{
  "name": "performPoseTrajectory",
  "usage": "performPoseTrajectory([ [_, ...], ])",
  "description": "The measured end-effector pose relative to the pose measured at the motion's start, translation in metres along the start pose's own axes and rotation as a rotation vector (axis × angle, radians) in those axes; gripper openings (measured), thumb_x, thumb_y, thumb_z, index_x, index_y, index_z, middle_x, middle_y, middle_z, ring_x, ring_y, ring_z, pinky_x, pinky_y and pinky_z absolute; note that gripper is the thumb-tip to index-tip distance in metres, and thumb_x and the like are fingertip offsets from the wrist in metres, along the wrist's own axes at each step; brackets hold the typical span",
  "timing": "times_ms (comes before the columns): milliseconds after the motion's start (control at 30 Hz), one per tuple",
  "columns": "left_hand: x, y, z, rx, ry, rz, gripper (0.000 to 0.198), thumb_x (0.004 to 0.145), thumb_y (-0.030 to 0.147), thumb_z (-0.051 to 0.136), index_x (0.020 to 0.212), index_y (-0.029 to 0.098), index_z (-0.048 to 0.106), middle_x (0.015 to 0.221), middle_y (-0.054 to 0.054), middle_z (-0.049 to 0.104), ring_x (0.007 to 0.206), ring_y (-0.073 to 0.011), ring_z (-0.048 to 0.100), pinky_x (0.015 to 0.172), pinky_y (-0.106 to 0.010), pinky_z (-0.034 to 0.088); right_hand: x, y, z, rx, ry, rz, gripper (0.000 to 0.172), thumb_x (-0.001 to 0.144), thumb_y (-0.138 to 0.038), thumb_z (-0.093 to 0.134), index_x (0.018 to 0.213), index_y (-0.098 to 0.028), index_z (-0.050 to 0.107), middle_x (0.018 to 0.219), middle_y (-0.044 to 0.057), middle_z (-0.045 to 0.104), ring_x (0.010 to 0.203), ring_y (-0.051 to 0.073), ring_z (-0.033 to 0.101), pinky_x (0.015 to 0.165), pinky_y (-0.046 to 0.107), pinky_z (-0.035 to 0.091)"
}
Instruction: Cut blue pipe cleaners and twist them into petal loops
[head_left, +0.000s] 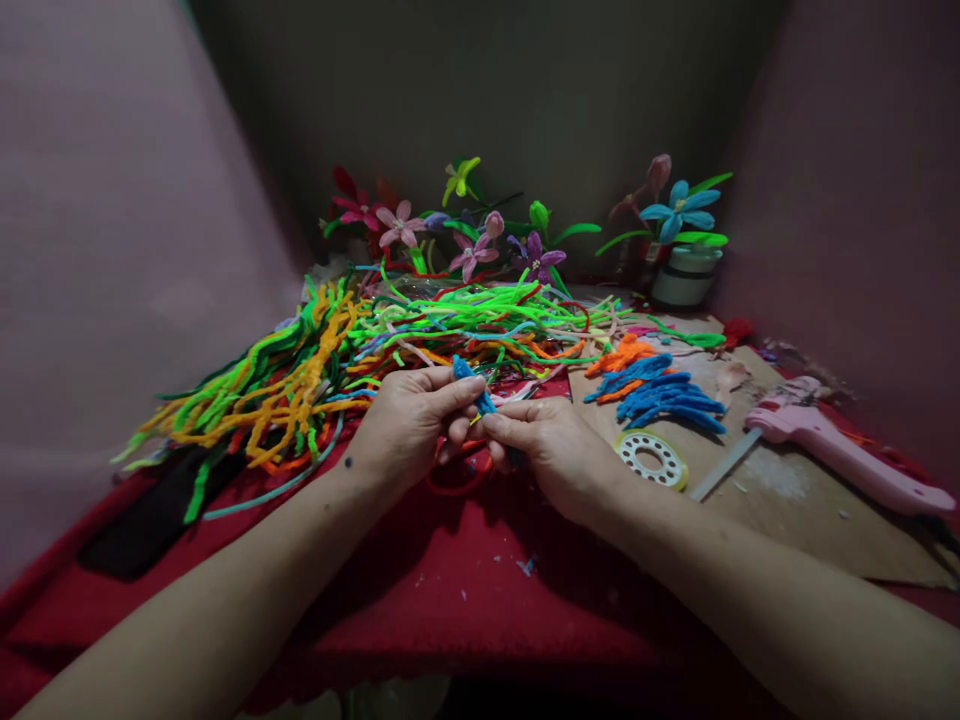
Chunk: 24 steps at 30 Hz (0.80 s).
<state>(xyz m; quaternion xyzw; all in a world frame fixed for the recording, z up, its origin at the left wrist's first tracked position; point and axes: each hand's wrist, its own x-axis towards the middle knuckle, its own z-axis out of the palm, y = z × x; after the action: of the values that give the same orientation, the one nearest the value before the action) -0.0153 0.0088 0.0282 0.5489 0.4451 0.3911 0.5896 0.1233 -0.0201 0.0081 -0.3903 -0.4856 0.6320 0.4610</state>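
Between my two hands is a short piece of blue pipe cleaner (464, 370), held over the middle of the red cloth. My left hand (420, 410) pinches its upper part between thumb and fingers. Lower down, my right hand (544, 435) grips the same piece, its thumb close to the left fingertips. Below the hands lie red-handled scissors (459, 484), partly hidden by the fingers. To the right rest several bent blue pipe-cleaner pieces (667, 398) and orange ones (624, 355) on a cardboard sheet (724, 462).
A big heap of coloured pipe cleaners (480, 315) spreads behind and left. Pipe-cleaner flowers (472, 250) stand at the back, with a blue flower (679, 212) in a pot (686, 275). At right are a tape roll (651, 460) and pink glue gun (847, 450). A black object (142, 525) lies left.
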Motion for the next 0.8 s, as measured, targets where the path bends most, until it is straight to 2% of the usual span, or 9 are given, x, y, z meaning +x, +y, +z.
performPoseTrajectory([
  [100,-0.001,0.000,0.001,-0.022,0.012,0.023,0.026,0.075,0.032,0.061,0.060,0.014,0.051,0.041,0.004,0.047,0.032,-0.0052,0.040,0.033,-0.017,0.029,0.002,0.006,-0.001,0.129,-0.042,-0.011,0.018,0.067,-0.025,0.063,0.055,-0.012,0.062,0.054,0.000,0.055,0.052,0.008,0.044,0.054,0.024,0.031],
  [200,-0.001,0.001,0.000,-0.020,0.026,0.015,0.026,0.074,0.031,0.063,0.059,0.013,0.051,0.039,0.005,0.044,0.030,-0.0035,0.036,0.031,-0.015,0.027,0.004,0.009,-0.003,0.136,-0.075,0.021,0.019,0.067,-0.029,0.065,0.059,-0.011,0.063,0.056,0.001,0.057,0.052,0.008,0.045,0.055,0.025,0.033],
  [333,-0.001,0.004,0.001,-0.048,0.006,0.010,0.022,0.070,0.024,0.066,0.058,0.012,0.053,0.040,0.006,0.042,0.032,-0.0011,0.033,0.032,-0.013,0.027,0.004,0.002,-0.006,0.126,-0.022,-0.017,0.019,0.068,-0.032,0.065,0.068,-0.013,0.063,0.059,0.000,0.058,0.053,0.009,0.050,0.057,0.025,0.037],
  [467,-0.001,0.002,0.003,-0.070,-0.021,-0.025,0.019,0.066,0.024,0.069,0.060,0.013,0.055,0.042,0.008,0.039,0.034,-0.0009,0.032,0.039,-0.015,0.039,0.003,-0.004,-0.007,0.062,0.033,-0.016,0.018,0.067,-0.026,0.066,0.058,-0.014,0.057,0.051,-0.003,0.054,0.047,0.006,0.046,0.052,0.022,0.037],
  [567,0.000,-0.003,0.003,-0.033,-0.026,-0.007,0.018,0.066,0.026,0.070,0.064,0.013,0.058,0.045,0.007,0.042,0.036,-0.0017,0.035,0.043,-0.018,0.043,0.002,-0.003,-0.007,0.069,0.037,0.011,0.019,0.064,-0.025,0.068,0.055,-0.014,0.055,0.047,-0.004,0.052,0.044,0.006,0.045,0.049,0.021,0.035],
  [667,0.001,-0.006,0.003,-0.019,-0.050,0.037,0.018,0.068,0.028,0.069,0.064,0.013,0.058,0.046,0.005,0.046,0.038,-0.0044,0.042,0.043,-0.019,0.043,0.001,-0.002,-0.005,0.128,0.031,0.054,0.022,0.062,-0.027,0.070,0.057,-0.014,0.053,0.051,-0.001,0.058,0.046,0.008,0.051,0.049,0.022,0.038],
  [800,0.000,-0.005,0.005,-0.003,-0.047,0.008,0.021,0.067,0.029,0.068,0.061,0.014,0.055,0.044,0.004,0.048,0.036,-0.0069,0.046,0.037,-0.019,0.037,0.002,0.000,-0.005,0.167,0.004,0.131,0.023,0.062,-0.026,0.070,0.055,-0.015,0.050,0.051,0.000,0.061,0.042,0.008,0.050,0.046,0.022,0.036],
])
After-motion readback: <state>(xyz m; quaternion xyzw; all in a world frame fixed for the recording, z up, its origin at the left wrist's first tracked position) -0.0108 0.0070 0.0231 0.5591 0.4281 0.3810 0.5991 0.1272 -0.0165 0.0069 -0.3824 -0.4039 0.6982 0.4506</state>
